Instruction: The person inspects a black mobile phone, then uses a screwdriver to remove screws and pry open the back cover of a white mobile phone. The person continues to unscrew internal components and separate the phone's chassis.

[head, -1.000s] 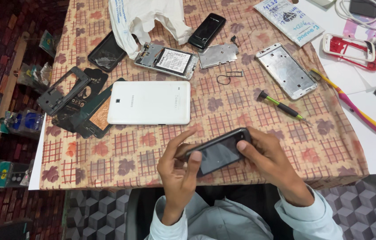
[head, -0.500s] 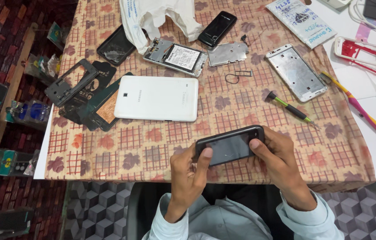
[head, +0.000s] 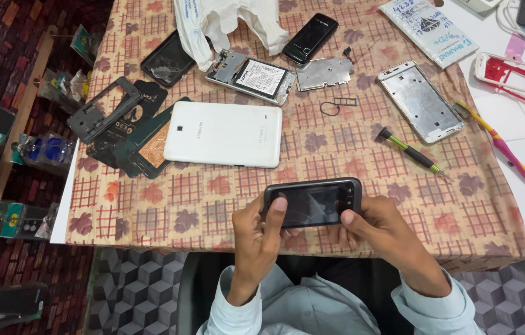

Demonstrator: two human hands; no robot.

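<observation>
Both my hands hold a dark smartphone (head: 313, 202) with a cracked screen, level above the near edge of the table. My left hand (head: 259, 239) grips its left end, thumb pressed on the glass. My right hand (head: 381, 232) grips the right end, thumb on the lower right of the screen. Just beyond the phone lies a white tablet (head: 223, 133), back side up. A small screwdriver (head: 412, 154) with a green and black handle lies to the right of the tablet.
The patterned tablecloth (head: 169, 205) carries several phone parts: a metal frame (head: 420, 100), an opened phone with its battery showing (head: 252, 77), a black phone (head: 311, 38), dark frames (head: 104, 110), a white plastic bag (head: 225, 18), a toothbrush (head: 504, 152) and a red phone shell (head: 513, 77).
The phone has turned from tilted to level in my hands and my left thumb has come onto the screen. The view has shifted, so the table items sit lower in frame.
</observation>
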